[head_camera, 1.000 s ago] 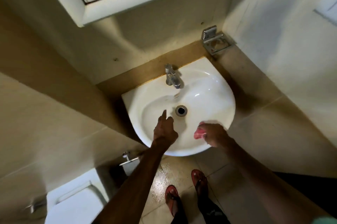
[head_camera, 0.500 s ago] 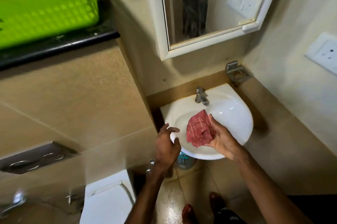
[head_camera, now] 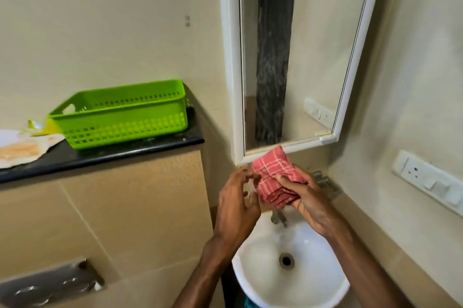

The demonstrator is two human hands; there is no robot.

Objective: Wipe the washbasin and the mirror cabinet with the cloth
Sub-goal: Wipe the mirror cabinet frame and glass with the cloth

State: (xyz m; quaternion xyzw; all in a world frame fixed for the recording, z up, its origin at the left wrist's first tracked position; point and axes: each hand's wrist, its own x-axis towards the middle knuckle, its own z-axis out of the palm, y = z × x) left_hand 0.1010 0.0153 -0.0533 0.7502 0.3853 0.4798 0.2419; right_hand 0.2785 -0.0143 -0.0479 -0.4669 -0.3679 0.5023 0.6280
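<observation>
The right hand (head_camera: 309,203) is gripping the folded red cloth (head_camera: 274,177) at the mirror cabinet (head_camera: 229,57)'s bottom edge, above the washbasin (head_camera: 313,282); the left hand (head_camera: 236,203) is hovering open, perhaps brushing it

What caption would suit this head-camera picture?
Right hand holds a folded red cloth by the mirror cabinet, left hand open.

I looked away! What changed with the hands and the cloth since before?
The right hand lifted the cloth out of the basin, up to the lower edge of the cabinet. The left hand left the basin and rose beside the cloth. The right hand still grips the cloth.
</observation>
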